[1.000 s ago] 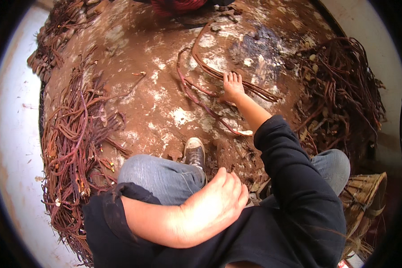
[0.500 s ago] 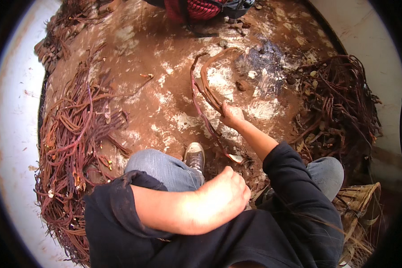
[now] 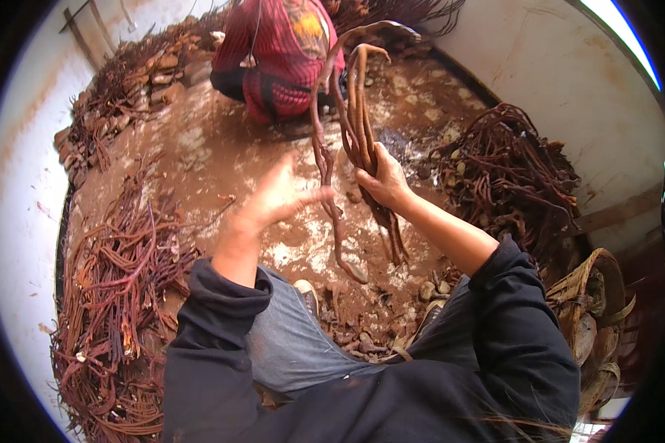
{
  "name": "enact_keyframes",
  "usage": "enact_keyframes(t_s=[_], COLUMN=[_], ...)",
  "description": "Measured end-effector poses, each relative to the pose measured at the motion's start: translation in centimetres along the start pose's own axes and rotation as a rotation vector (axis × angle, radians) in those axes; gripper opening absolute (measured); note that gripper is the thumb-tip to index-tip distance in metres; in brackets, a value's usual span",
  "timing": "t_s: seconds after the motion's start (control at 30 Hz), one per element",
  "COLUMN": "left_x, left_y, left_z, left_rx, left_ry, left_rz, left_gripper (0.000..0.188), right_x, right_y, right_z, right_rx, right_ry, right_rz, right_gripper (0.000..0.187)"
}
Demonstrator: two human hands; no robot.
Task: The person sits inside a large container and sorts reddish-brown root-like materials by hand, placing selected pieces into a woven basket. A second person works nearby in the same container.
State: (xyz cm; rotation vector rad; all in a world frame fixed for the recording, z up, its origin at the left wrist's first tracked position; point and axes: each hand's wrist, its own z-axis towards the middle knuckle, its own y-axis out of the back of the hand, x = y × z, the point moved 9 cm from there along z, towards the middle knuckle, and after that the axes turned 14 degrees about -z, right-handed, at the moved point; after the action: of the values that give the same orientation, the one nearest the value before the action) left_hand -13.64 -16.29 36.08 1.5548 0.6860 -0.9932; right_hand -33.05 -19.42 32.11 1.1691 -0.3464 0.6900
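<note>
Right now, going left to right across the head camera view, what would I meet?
Left stem pile, left hand, long stems held in the right hand, right stem pile, basket.

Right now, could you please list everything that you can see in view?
Strands: several, reddish-brown, upper centre, held up
Left pile: one, reddish-brown, left on the floor
Right pile: one, dark reddish-brown, right
Far pile: one, brown, upper left
Co-worker: one, red clothing, top centre
Basket: one, tan, lower right
Walls: at least two, whitish, left and right
Shoes: two, dark, below centre
Jeans: one pair, blue-grey, lower centre
Top: one, black, bottom
Left hand: one, bare, left of centre, open, contact unclear
Right hand: one, bare, centre, gripping strands
</note>
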Motion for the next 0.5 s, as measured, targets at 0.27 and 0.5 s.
enact_keyframes(t_s=[0.27, 0.5], left_x=[-4.2, -7.5], left_y=[-8.9, -6.5], left_z=[0.5, -0.5], left_rx=[0.125, -0.18], left_ry=[-0.238, -0.506], left_rz=[-0.559, -0.648], left_gripper=[0.07, 0.048], right_x=[5.7, 2.6], right_y=[5.1, 5.4], right_z=[-2.3, -1.9], right_rx=[0.205, 0.192], right_ry=[0.057, -0.096], right_rz=[0.841, 0.738], right_gripper=[0.053, 0.05])
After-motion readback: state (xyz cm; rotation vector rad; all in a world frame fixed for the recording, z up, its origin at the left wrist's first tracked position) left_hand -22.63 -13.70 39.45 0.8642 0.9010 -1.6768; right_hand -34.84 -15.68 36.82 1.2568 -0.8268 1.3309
